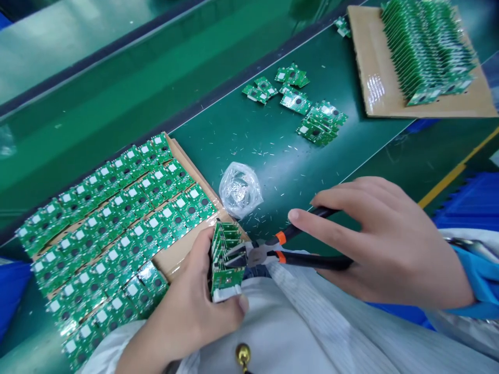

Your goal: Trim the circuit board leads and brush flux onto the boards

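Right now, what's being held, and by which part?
Pliers by their black handles, in the right hand; a stack of circuit boards by its sides, in the left.

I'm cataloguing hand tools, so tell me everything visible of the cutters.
The cutters have grey, metallic-looking jaws, parted, meeting at a pivot, and two spread black handles, each with an orange band. The right hand holds the handles. The jaws point toward the left hand, their tips among the green circuit boards it holds; contact there is unclear.
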{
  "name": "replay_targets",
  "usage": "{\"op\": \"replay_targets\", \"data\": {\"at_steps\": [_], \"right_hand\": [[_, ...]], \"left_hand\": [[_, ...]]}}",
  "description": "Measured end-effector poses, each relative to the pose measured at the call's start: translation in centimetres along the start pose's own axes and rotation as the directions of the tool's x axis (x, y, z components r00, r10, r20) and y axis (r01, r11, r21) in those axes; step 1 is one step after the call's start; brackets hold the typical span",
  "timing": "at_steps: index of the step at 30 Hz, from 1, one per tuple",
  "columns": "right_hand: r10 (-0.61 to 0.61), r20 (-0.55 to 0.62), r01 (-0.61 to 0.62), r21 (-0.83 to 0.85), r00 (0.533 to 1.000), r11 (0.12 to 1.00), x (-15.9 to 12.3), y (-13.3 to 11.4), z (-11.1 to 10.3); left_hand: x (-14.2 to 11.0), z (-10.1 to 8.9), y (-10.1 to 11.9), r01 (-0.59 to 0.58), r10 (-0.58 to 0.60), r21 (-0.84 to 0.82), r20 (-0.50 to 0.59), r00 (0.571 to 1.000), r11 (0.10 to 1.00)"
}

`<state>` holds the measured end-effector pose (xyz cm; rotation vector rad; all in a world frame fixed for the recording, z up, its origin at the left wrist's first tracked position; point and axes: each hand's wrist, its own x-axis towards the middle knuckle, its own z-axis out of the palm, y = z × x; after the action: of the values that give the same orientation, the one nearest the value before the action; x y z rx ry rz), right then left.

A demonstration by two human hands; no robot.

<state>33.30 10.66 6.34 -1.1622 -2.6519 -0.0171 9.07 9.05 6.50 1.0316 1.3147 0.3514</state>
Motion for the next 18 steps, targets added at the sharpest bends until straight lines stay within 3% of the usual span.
{"op": "replay_targets", "data": {"at_steps": [6,13,18], "right_hand": [[-0.109,-0.021,0.107,-0.072,0.994,0.992,0.6,0.4,-0.7],[-0.112,0.006,0.112,-0.088,0.994,0.99,1.3,0.2,-1.0],[-0.181,0.012,0.18,-0.138,0.983,0.974,1.5,0.4,-1.4]], "left_hand": [[-0.3,0.1,0.0,0.044,-0.044,-0.018,0.009,0.999,0.999],[-0.1,-0.2,-0.2,0.004,-0.003,0.113,-0.009,1.0,0.994],[-0.1,-0.3,-0.1,0.003,-0.01,0.13,0.054,0.999,0.992]]}}
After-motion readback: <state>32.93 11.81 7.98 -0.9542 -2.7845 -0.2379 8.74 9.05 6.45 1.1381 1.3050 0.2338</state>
